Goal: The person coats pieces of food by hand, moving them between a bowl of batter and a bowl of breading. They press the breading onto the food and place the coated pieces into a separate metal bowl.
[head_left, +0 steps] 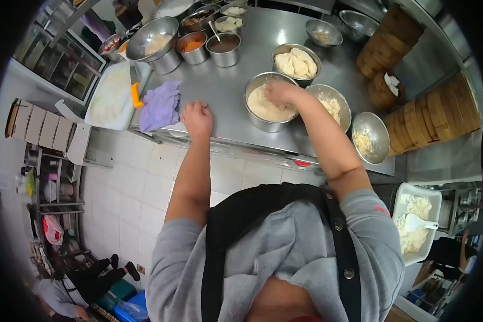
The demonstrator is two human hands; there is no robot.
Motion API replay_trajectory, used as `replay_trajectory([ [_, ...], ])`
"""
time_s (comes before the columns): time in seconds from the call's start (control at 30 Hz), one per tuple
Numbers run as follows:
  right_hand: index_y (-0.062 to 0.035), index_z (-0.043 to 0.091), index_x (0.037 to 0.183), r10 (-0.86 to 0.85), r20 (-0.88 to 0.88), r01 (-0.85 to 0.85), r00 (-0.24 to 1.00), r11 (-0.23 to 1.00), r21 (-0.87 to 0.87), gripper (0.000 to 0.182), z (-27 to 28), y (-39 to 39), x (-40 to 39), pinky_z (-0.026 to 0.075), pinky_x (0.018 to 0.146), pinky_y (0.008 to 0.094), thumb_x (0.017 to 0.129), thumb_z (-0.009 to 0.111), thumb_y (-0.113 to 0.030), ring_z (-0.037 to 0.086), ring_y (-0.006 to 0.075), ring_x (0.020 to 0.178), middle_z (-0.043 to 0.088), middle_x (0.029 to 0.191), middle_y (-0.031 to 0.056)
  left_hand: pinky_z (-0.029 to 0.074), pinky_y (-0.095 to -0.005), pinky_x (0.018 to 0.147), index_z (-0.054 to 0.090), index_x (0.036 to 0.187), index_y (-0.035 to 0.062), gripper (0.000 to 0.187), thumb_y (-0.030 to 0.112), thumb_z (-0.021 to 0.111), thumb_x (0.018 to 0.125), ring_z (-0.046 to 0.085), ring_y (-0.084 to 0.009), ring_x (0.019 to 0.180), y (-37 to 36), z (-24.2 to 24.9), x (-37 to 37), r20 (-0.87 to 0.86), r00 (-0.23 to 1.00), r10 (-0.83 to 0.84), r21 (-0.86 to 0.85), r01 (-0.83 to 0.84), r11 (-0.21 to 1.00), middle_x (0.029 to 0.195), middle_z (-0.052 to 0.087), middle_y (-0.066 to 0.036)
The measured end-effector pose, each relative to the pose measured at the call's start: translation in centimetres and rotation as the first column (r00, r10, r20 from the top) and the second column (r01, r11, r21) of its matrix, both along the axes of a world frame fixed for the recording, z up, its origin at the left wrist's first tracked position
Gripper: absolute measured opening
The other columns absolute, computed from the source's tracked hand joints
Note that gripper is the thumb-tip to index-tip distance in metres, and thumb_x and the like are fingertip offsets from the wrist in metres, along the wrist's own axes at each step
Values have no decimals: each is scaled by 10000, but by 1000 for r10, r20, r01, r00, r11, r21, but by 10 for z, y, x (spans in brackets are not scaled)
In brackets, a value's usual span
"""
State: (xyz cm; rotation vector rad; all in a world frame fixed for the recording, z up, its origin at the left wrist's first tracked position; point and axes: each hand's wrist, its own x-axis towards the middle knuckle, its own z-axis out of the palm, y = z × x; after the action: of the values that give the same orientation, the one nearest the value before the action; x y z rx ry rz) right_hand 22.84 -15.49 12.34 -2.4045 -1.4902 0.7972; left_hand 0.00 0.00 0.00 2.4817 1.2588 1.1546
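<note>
My right hand reaches down into a steel bowl of pale, powdery food. Its fingers curl downward at the surface, and what they hold is hidden. My left hand rests closed at the front edge of the steel counter, with nothing visible in it. A crumpled purple cloth lies to its left. Behind the bowl at my right hand stands a steel bowl of pale dough. Bowls of white crumbly food and yellowish shreds sit to the right, partly under my forearm.
A knife with an orange handle lies on a white cutting board. Several steel containers stand at the back left, one with a dark sauce. Stacked bamboo steamers line the right. A white tub holds crumbly food and a scoop.
</note>
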Motion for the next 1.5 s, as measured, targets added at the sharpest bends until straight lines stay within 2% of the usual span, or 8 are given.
replay_trajectory([
  [0.07,6,650,1109,-22,-60,20,998,999,-25,387,9,-1,-4,481,901,390,826,529,-228,632,320,1012,659,1071,208,399,-436,882,678,848,137,124,100,577,786,537,-304,967,1,-1,-3,9,1000,-6,19,5,1000,971,613,-77],
  [0.17,-27,605,1119,159,160,-139,974,982,-132,326,-49,-7,1,481,884,416,835,548,-175,630,318,1005,654,1022,223,401,-439,878,679,848,137,128,99,573,787,538,-303,974,-24,-7,-11,-30,1000,7,-40,-8,999,969,613,-74],
  [0.37,6,580,1121,74,227,-78,971,997,6,399,6,-25,-35,466,936,404,750,663,-115,574,338,1103,604,1151,222,399,-435,886,680,857,141,135,101,575,782,538,-296,999,-10,-3,-5,-16,1000,2,-36,-2,999,990,612,-68],
  [0.63,-11,558,1113,-18,410,-49,912,987,154,426,-22,-24,-35,490,906,396,725,713,-94,593,338,1068,597,1136,209,359,-421,947,674,886,161,145,111,588,782,524,-254,1042,-4,-2,-4,-54,998,13,-85,-17,996,1027,603,-34],
  [0.73,7,568,1117,-13,145,-3,989,994,113,458,-12,-22,-15,483,901,406,716,732,-143,595,342,1061,623,1100,214,360,-416,945,675,880,165,143,107,593,778,524,-251,1037,-3,-2,-3,-55,998,15,-85,-20,996,1017,603,-32],
  [1.07,3,574,1177,67,-129,-40,989,978,205,457,57,-37,14,465,915,347,761,681,-154,604,284,1070,627,1153,172,371,-411,919,667,854,158,126,99,597,768,527,-256,994,-6,2,-2,-60,998,34,-68,-38,997,972,596,-33],
  [1.27,8,599,1122,-70,48,51,996,948,314,431,93,-37,59,473,910,354,720,680,-127,596,321,1071,620,1137,200,370,-410,922,660,856,147,118,96,590,776,523,-258,1003,-5,1,-1,-67,997,37,-83,-42,996,982,593,-39],
  [1.5,-7,571,1093,4,483,-193,875,920,341,378,38,-27,101,477,881,419,733,665,-72,574,361,1063,592,1117,198,366,-412,934,655,877,152,119,103,581,798,520,-257,1025,-6,4,-1,-83,996,39,-99,-47,994,995,588,-40],
])
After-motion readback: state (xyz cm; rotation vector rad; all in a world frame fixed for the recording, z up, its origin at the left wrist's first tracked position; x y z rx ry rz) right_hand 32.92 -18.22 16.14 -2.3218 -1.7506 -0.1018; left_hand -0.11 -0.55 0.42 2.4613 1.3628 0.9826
